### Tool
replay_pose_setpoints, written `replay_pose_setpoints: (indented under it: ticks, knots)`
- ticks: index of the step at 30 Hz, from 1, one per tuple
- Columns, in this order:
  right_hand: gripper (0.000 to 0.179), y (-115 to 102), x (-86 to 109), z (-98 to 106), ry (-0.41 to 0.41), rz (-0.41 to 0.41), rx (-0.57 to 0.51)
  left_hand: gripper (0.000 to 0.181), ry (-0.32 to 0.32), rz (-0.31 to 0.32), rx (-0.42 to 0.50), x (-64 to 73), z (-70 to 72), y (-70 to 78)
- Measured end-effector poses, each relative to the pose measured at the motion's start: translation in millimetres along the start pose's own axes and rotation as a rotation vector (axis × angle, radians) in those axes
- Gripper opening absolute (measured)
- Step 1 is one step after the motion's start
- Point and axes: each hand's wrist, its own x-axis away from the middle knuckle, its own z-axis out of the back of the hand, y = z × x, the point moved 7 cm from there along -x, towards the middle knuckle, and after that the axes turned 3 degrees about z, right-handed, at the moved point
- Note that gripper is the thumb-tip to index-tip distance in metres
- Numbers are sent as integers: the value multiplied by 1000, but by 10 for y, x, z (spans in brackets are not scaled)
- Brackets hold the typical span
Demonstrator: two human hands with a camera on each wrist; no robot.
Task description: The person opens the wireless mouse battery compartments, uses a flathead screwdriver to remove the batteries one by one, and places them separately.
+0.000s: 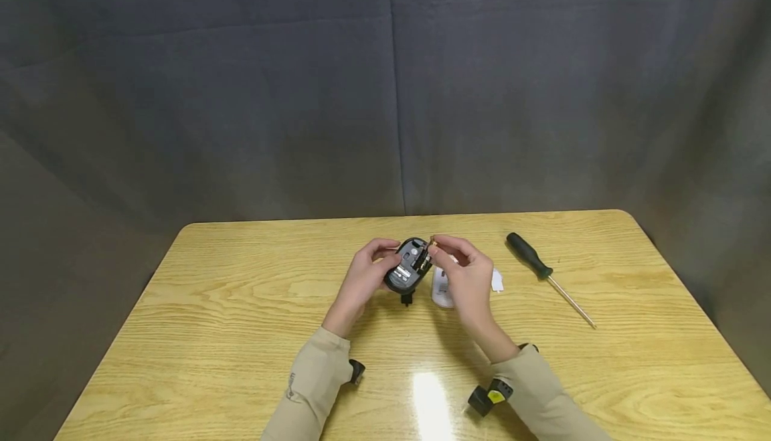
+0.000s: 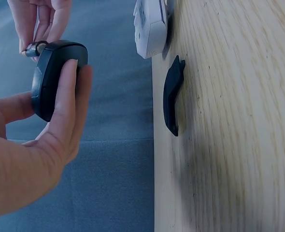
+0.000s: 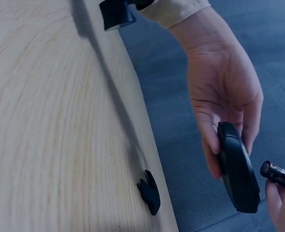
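My left hand (image 1: 369, 274) grips a black computer mouse (image 1: 399, 272) by its sides, its labelled underside turned up and its battery compartment uncovered. Above the table, my right hand (image 1: 466, 274) pinches a small cylindrical battery (image 3: 276, 174) between thumb and fingers. In the head view that battery is at the compartment's edge; the right wrist view shows it beside the mouse. Whether another battery lies inside is unclear. A black battery cover (image 2: 172, 96) rests on the table below the mouse. Behind the right hand stands a white box-like item (image 2: 151, 29), partly hidden.
A screwdriver (image 1: 530, 255) with a dark handle and metal shaft lies on the wooden table (image 1: 241, 307) at the right. Near the right hand is a small white piece (image 1: 496, 280). A dark grey curtain (image 1: 271, 106) hangs behind the table.
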Motion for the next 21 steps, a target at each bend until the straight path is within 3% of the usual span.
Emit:
replay_pose_setpoints:
  ticks: [5, 13, 21]
  knots:
    - [20, 55, -12, -10, -17, -99, -93, 35, 16, 1, -20, -12, 26, -18]
    - [23, 134, -23, -24, -27, -219, -129, 37, 35, 21, -19, -7, 64, -9]
    - [22, 260, 6, -48, -83, -327, -51, 37, 79, 32, -3, -41, 164, -26]
